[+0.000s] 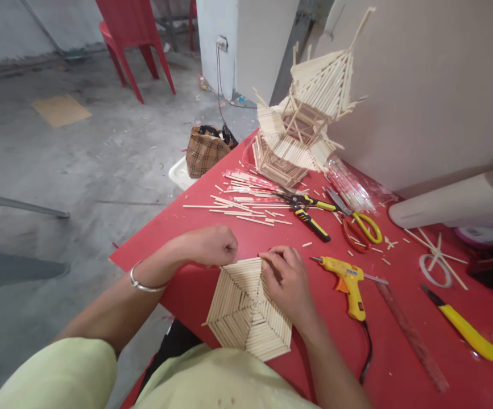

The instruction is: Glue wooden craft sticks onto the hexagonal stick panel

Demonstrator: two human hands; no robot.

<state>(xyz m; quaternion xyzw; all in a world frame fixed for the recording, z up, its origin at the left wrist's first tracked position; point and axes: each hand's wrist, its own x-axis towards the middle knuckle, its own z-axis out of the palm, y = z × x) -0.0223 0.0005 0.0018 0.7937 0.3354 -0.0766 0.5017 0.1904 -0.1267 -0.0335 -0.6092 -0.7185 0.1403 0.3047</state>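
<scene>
A hexagonal panel of pale wooden sticks (pixel 229 307), laid in rings around a small centre, sits at the table's near edge against my body. At its upper left corner is my left hand (pixel 212 245), closed with the fingers curled down; whatever is in them is hidden. My right hand (pixel 288 281) rests on the upper right edge of the panel, its fingers bent and pressed at the corner. To the right of that hand lies a yellow glue gun (pixel 348 281) with a glue stick in its back, its nozzle pointing left.
Beyond my hands lie loose sticks (pixel 229 210), black-and-yellow pliers (pixel 310 221) and scissors (pixel 357 224). A pagoda-like stick model (pixel 301 125) stands at the far corner. Rightward are a red strip (pixel 412 335), a yellow cutter (pixel 468 332), a tape ring (pixel 424 278) and a white roll (pixel 455 199).
</scene>
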